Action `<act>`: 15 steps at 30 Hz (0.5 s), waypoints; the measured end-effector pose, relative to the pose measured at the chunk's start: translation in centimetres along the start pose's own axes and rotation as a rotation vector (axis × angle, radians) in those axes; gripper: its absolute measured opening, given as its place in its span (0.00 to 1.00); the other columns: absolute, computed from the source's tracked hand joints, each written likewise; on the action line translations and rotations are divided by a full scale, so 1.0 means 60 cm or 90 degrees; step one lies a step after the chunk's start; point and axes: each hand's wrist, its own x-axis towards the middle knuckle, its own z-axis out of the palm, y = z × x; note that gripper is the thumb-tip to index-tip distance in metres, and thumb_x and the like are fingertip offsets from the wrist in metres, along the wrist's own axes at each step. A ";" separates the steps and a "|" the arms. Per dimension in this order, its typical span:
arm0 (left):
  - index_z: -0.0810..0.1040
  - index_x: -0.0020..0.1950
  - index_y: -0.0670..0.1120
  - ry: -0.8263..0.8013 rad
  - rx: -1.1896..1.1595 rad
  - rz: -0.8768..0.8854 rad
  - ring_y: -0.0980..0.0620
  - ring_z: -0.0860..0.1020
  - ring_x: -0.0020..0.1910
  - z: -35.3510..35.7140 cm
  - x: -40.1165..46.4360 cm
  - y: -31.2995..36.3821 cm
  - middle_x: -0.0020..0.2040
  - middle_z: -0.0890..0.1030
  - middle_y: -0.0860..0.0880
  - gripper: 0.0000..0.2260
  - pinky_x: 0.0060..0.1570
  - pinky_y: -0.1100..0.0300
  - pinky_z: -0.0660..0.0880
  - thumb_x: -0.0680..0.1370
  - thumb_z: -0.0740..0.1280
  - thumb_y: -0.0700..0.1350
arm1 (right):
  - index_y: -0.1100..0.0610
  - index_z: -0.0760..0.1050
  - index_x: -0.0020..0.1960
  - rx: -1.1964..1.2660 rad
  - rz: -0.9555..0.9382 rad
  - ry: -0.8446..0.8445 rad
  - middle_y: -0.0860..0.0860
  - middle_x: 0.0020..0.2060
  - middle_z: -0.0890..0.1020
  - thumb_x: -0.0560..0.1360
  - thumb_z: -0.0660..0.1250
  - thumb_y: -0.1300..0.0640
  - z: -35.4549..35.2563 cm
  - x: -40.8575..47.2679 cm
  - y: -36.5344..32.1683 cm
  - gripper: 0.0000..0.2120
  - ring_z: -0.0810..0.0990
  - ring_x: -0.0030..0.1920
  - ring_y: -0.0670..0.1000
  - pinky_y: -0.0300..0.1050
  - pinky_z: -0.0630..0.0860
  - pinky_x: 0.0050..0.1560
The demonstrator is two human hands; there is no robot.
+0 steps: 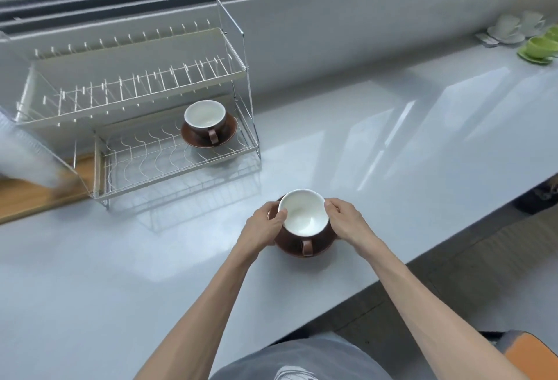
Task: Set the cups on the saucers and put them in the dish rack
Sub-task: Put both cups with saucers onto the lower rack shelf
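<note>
Both hands close on one set: the left hand [264,222] and the right hand [347,221] pinch opposite edges of a brown saucer [290,248], thumbs near the rim of the brown cup [303,216] that sits on it, white inside and upright. Whether the saucer is already clear of the white counter [392,144] or resting on it cannot be told. The cup's handle [307,247] points straight back toward the person, between the two wrists. From the hands, the dish rack [181,165] lies ahead and to the left, so the left hand is the nearer one. Its long axis runs left to right across the view, and the open front of the lower tier faces the hands. Another cup and saucer [208,129] already fills the right end of that tier, handle also toward the person, so the free wire to its left looks like the likely spot.
</note>
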 end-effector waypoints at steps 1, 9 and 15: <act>0.76 0.66 0.57 0.011 -0.007 -0.007 0.47 0.81 0.55 -0.015 -0.002 -0.002 0.59 0.80 0.48 0.18 0.52 0.47 0.83 0.77 0.62 0.57 | 0.52 0.78 0.59 -0.003 -0.009 -0.013 0.50 0.50 0.80 0.82 0.53 0.49 0.009 0.004 -0.013 0.17 0.77 0.51 0.52 0.56 0.78 0.58; 0.75 0.66 0.56 0.091 -0.055 -0.045 0.46 0.81 0.56 -0.117 -0.019 -0.029 0.59 0.81 0.48 0.17 0.52 0.47 0.82 0.77 0.62 0.53 | 0.50 0.77 0.62 -0.031 -0.047 -0.115 0.51 0.55 0.81 0.82 0.53 0.47 0.090 0.033 -0.097 0.18 0.79 0.57 0.55 0.57 0.81 0.56; 0.76 0.65 0.56 0.136 -0.090 -0.059 0.46 0.81 0.56 -0.182 -0.027 -0.045 0.58 0.81 0.48 0.18 0.51 0.47 0.83 0.75 0.62 0.52 | 0.52 0.78 0.62 -0.043 -0.067 -0.167 0.55 0.54 0.82 0.82 0.54 0.48 0.143 0.052 -0.155 0.17 0.81 0.55 0.58 0.53 0.82 0.48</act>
